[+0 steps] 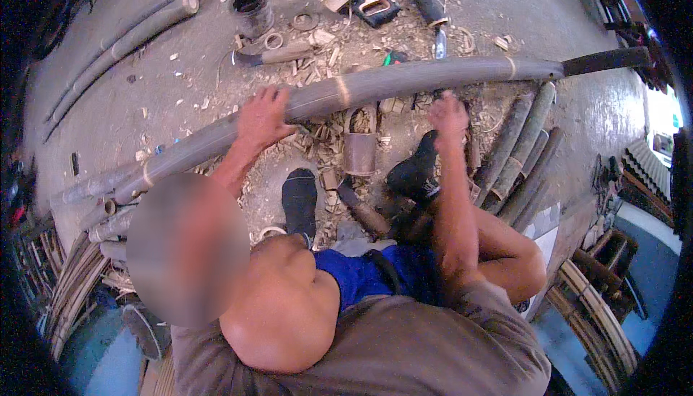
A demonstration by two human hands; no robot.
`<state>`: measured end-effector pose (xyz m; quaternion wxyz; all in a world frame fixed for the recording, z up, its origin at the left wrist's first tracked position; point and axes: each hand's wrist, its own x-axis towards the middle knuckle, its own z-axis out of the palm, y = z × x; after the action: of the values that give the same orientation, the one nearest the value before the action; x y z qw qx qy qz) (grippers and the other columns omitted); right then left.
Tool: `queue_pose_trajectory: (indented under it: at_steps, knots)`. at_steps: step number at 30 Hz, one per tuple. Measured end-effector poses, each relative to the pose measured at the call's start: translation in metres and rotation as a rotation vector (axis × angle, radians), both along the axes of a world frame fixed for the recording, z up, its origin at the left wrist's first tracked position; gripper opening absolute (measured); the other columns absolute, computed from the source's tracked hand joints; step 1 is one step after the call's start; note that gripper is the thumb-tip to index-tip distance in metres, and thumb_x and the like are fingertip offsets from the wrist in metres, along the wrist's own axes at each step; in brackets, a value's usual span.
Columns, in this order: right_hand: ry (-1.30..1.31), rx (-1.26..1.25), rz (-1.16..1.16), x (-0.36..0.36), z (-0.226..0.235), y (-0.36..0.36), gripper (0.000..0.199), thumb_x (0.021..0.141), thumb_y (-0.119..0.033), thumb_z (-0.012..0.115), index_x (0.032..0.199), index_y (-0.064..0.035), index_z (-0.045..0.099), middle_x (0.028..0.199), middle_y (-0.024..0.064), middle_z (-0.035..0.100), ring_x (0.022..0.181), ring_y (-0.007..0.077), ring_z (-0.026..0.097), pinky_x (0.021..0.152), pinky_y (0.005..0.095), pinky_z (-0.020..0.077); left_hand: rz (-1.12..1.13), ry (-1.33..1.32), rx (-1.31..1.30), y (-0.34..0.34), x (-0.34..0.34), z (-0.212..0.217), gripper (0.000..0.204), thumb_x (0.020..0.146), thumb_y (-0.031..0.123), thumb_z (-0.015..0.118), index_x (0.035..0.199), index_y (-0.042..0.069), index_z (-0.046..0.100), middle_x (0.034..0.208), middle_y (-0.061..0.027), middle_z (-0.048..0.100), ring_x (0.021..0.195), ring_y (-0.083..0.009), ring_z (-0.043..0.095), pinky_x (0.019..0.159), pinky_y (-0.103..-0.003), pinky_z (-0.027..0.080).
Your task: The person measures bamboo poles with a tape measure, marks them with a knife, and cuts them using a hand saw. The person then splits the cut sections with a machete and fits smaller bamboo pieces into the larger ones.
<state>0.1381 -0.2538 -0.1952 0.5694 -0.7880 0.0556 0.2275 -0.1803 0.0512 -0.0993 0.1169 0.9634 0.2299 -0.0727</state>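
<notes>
A long grey bamboo pole (404, 75) runs across in front of me, from the lower left up to the right, with pale rings at its joints. My left hand (263, 118) lies over the pole left of its middle, fingers across the top and thumb toward the right, gripping it. On the near side of the pole, my right hand (449, 116) hovers with its fingers loosely apart. Nothing shows in it, though its fingertips are slightly blurred. A short cut bamboo piece (359, 152) stands between my feet among the chips.
Wood chips (310, 140) litter the floor. Beyond the pole lie a handsaw (375, 7), a tool with a wooden handle (287, 52) and a dark pot (251, 12). Bamboo poles lie at far left (133, 46) and right (509, 143). Split strips (79, 280) are stacked at lower left.
</notes>
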Motion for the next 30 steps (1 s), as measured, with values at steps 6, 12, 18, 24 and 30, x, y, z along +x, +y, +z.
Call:
queue_pose_trajectory:
  at_steps: [6, 12, 18, 24, 30]
  knots:
    - [-0.359, -0.830, 0.743, -0.200, 0.035, 0.047, 0.097, 0.082, -0.062, 0.070, 0.145, 0.0073, 0.042, 0.132, 0.0370, 0.054, 0.118, 0.0510, 0.058, 0.097, 0.0527, 0.0492, 0.017, 0.014, -0.092, -0.008, 0.013, -0.014, 0.082, 0.069, 0.048, 0.085, 0.133, 0.008, 0.051, 0.130, -0.0159, 0.056, 0.127, -0.0355, 0.053, 0.100, -0.050, 0.049]
    - [-0.314, -0.747, 0.759, -0.209, 0.012, 0.048, 0.103, 0.076, -0.054, 0.078, 0.148, 0.0063, 0.036, 0.133, 0.0391, 0.050, 0.114, 0.0518, 0.058, 0.095, 0.0524, 0.0504, 0.009, -0.046, -0.072, -0.016, 0.013, -0.015, 0.083, 0.071, 0.048, 0.084, 0.136, 0.009, 0.050, 0.131, -0.0173, 0.055, 0.127, -0.0361, 0.053, 0.101, -0.051, 0.048]
    - [-0.322, -0.720, 0.780, -0.209, 0.004, 0.046, 0.099, 0.075, -0.050, 0.078, 0.145, 0.0067, 0.038, 0.130, 0.0394, 0.052, 0.115, 0.0519, 0.058, 0.095, 0.0538, 0.0498, 0.078, -0.116, -0.044, 0.010, -0.050, -0.030, 0.096, 0.071, 0.049, 0.084, 0.150, 0.015, 0.040, 0.129, -0.0197, 0.057, 0.123, -0.0395, 0.055, 0.102, -0.053, 0.046]
    - [-0.412, -0.728, 0.715, -0.214, -0.003, 0.042, 0.099, 0.075, -0.049, 0.076, 0.147, 0.0064, 0.036, 0.130, 0.0361, 0.051, 0.118, 0.0503, 0.055, 0.096, 0.0548, 0.0477, 0.126, 0.041, 0.100, 0.039, -0.144, -0.012, 0.097, 0.063, 0.042, 0.088, 0.145, 0.015, 0.045, 0.123, -0.0162, 0.060, 0.118, -0.0368, 0.059, 0.098, -0.051, 0.048]
    - [-0.604, -0.712, 0.902, -0.224, -0.005, 0.046, 0.099, 0.076, -0.051, 0.076, 0.148, 0.0040, 0.035, 0.122, 0.0299, 0.053, 0.113, 0.0472, 0.055, 0.094, 0.0534, 0.0481, 0.082, -0.027, 0.116, 0.046, -0.137, -0.005, 0.090, 0.060, 0.041, 0.088, 0.136, 0.013, 0.051, 0.120, -0.0127, 0.062, 0.115, -0.0330, 0.060, 0.095, -0.049, 0.049]
